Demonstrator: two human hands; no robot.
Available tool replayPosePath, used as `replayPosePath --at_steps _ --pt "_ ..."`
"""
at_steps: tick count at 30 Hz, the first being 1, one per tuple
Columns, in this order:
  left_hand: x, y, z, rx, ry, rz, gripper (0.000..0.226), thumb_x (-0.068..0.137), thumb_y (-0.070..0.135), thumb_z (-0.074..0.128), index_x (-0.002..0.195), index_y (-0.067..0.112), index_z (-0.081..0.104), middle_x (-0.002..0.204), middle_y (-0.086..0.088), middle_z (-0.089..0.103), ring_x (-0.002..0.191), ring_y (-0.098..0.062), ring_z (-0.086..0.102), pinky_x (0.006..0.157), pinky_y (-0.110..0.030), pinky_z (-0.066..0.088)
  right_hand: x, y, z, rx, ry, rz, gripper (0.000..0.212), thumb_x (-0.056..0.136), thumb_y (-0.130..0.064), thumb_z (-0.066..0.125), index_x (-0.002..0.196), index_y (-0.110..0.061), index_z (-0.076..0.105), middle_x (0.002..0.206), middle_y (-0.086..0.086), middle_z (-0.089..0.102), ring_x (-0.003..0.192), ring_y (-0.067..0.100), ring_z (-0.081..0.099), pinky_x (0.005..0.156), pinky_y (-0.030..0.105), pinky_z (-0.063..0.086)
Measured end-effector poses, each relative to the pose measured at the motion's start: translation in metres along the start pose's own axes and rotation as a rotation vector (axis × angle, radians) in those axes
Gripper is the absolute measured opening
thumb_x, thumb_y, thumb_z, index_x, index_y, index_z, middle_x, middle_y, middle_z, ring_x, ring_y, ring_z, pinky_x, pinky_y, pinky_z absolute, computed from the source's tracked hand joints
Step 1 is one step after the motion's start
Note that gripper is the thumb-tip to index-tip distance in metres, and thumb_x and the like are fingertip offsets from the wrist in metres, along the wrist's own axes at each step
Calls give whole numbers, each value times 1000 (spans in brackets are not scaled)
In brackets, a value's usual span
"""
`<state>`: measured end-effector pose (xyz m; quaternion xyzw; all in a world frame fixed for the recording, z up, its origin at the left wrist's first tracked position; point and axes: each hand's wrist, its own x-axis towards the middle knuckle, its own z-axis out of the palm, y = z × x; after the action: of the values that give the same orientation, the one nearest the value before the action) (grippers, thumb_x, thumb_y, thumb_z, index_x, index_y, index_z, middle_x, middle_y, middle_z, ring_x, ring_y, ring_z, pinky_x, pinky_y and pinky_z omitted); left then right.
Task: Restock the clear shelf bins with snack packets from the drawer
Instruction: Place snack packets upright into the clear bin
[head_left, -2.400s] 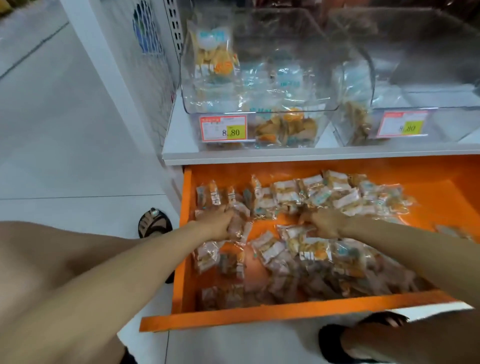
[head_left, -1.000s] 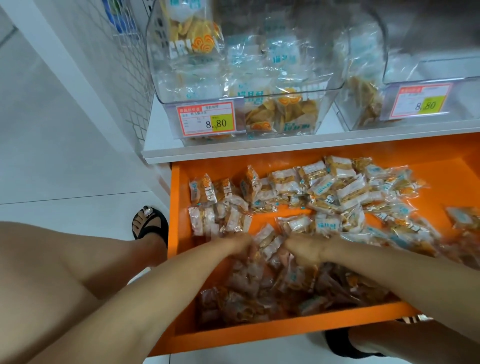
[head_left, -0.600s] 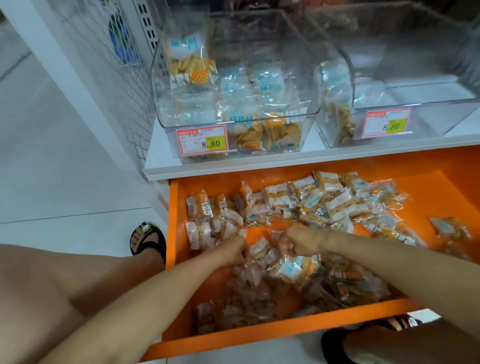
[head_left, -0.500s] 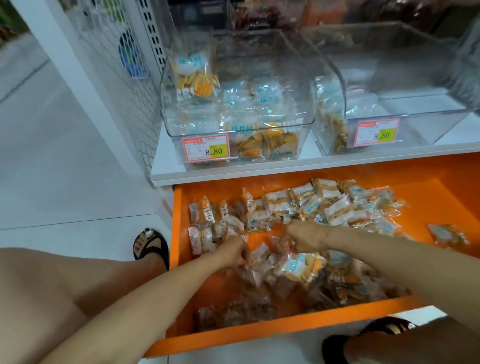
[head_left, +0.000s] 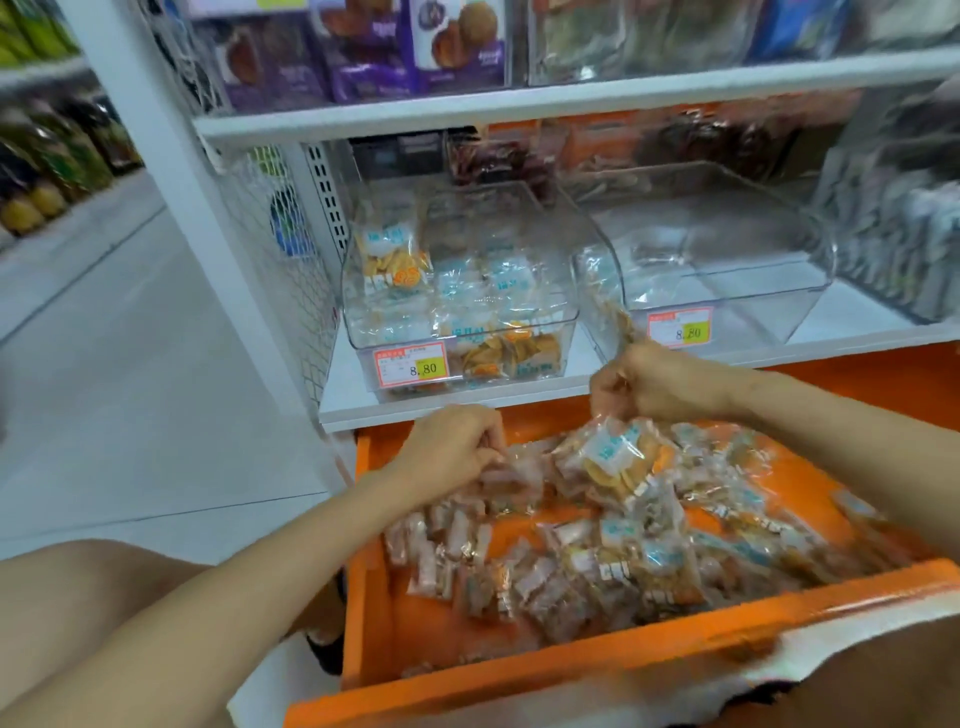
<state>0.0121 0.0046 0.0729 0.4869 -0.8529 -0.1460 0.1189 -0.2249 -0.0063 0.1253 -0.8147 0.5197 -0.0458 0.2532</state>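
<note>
**Snack packets (head_left: 615, 460), clear-wrapped, gripped over the orange drawer (head_left: 571, 670)**

Left hand (head_left: 452, 447) curls round a few at the drawer's back-left corner. Right hand (head_left: 649, 384) clutches a hanging bunch just before the white shelf edge (head_left: 353, 418), in front of the nearly bare right clear bin (head_left: 727, 270). Left clear bin (head_left: 467, 312) stands part-filled, open-topped.

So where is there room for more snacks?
The right bin is nearly bare right of the few packets at its left wall. The left bin's floor is covered. In the drawer, only the front-left corner and far right are bare.
</note>
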Motion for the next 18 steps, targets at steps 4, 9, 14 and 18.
replayPosePath --at_steps 4,9,14,18 --pt "5 14 -85 -220 324 -34 18 78 17 74 70 25 60 72 14 59 71 -6 55 67 -26 42 -13 -19 -60 283 303 -38 28 75 20 64 73 -8 66 69 6 62 52 -7 55 56 7 44" --pt "87 6 -137 -374 565 -123 8 78 11 74 81 12 67 79 -2 65 76 -13 57 74 -27 46 -9 -23 -89 541 593 -88 30 72 18 66 70 -12 63 64 9 59 50 0 52 58 11 48" --pt "148 -16 -110 -360 351 -294 19 87 7 63 105 4 65 110 -15 66 106 -28 60 91 -32 47 8 -17 -78 681 727 -36 28 74 14 67 67 -12 61 47 -9 61 43 -2 51 49 10 46" --pt "132 -30 -111 -362 381 -250 20 91 11 58 110 5 62 115 -9 63 108 -22 57 88 -27 43 28 -11 -73 793 811 1 27 76 15 64 67 -11 60 46 -9 61 42 -1 53 47 11 47"
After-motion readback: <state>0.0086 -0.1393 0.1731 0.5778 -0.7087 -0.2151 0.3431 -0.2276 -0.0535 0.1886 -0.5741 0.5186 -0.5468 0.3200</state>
